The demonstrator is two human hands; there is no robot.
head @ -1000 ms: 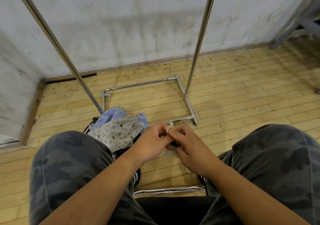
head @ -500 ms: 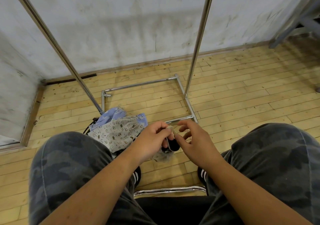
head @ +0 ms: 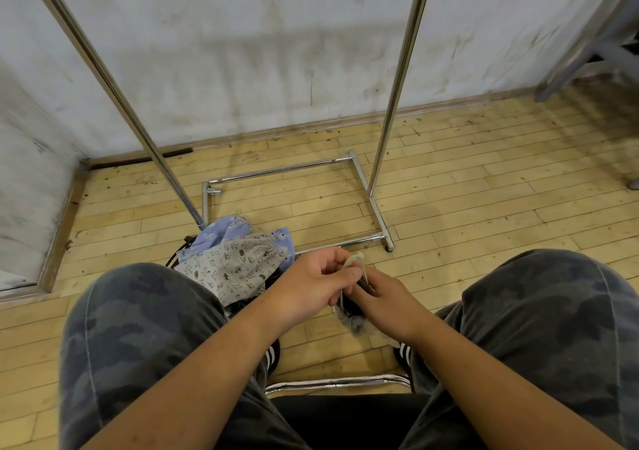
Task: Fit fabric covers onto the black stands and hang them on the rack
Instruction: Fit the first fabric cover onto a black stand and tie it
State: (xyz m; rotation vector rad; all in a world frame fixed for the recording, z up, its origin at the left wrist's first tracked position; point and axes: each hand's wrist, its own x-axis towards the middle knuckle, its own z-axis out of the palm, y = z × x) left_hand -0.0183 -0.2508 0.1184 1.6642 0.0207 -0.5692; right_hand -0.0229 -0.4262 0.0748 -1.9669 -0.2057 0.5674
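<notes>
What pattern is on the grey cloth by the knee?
The grey fabric cover has tiny cartoon figures printed all over; head view.

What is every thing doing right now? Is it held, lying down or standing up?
small grey cover, bunched up, held in both hands between the knees.
left hand, pinching the cover's pale loop.
right hand, fingers curled round the cover.
pile of printed covers, lying crumpled on the floor.
rack, standing upright, top out of view.
</notes>
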